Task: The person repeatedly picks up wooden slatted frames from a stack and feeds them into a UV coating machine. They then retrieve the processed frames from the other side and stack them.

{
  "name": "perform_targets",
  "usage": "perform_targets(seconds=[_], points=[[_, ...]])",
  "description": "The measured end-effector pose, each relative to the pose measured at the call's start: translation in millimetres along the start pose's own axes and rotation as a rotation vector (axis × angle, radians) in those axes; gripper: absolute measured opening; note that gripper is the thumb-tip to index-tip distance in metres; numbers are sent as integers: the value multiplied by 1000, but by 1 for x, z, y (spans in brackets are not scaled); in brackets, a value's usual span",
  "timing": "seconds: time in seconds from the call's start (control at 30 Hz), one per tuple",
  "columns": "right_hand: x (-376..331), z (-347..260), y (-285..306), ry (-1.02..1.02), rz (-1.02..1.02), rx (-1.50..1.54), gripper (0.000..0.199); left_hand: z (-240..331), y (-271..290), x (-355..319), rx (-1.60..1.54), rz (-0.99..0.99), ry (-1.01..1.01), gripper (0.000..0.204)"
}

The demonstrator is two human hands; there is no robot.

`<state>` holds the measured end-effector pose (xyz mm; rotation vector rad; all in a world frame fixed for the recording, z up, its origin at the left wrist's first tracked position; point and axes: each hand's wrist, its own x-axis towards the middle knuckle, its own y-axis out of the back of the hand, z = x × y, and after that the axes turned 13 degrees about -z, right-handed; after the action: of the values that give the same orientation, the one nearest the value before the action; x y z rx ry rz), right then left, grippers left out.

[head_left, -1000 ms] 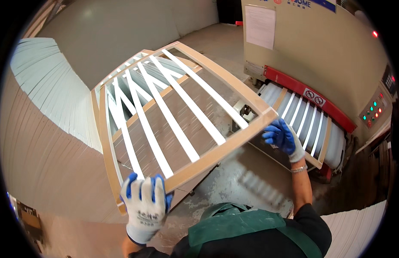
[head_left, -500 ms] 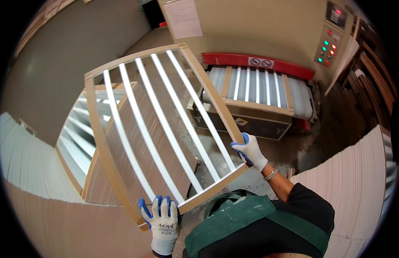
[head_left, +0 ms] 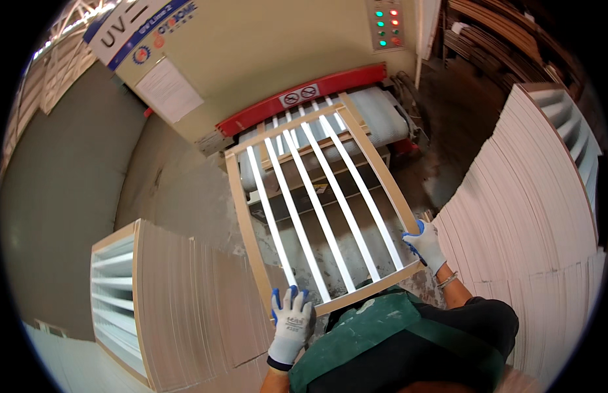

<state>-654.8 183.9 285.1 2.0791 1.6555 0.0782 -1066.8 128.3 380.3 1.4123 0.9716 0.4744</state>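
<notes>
Both my gloved hands hold a rectangular slatted frame with tan rails (head_left: 389, 183) and several white slats. My left hand (head_left: 293, 327), in a white glove with blue fingertips, is closed on its near left corner; its thumb and fingers lie over the rails. My right hand (head_left: 428, 247) grips the right rail close to the near right corner, with part of its fingers hidden by the rail. The far end of the frame reaches over a roller-like grey conveyor (head_left: 382, 121). Another slatted frame (head_left: 348, 105) lies there, partly under a red guard bar.
The red guard bar (head_left: 258, 116) crosses the front of a large beige machine (head_left: 251, 59) with a lit control panel (head_left: 386, 25). Tall stacks of slatted frames stand at my left (head_left: 186, 281) and right (head_left: 513, 196). Dark boards (head_left: 500, 42) are piled at the far right.
The held frame has swung right, away from the left stack, and its far end now overlaps the conveyor. My view has turned left. The frame on the conveyor has moved farther under the red bar.
</notes>
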Motion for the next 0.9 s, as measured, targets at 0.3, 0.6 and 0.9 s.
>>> perform_targets(seconds=[0.3, 0.6, 0.9], points=[[-14, 50, 28, -45, 176, -105, 43, 19, -32, 49, 23, -88, -131, 43], [9, 46, 39, -100, 104, -152, 36, 22, -29, 75, -37, -50, -159, 27], [57, 33, 42, -187, 1, -118, 42, 5, -32, 118, -26, 1, -108, 51]])
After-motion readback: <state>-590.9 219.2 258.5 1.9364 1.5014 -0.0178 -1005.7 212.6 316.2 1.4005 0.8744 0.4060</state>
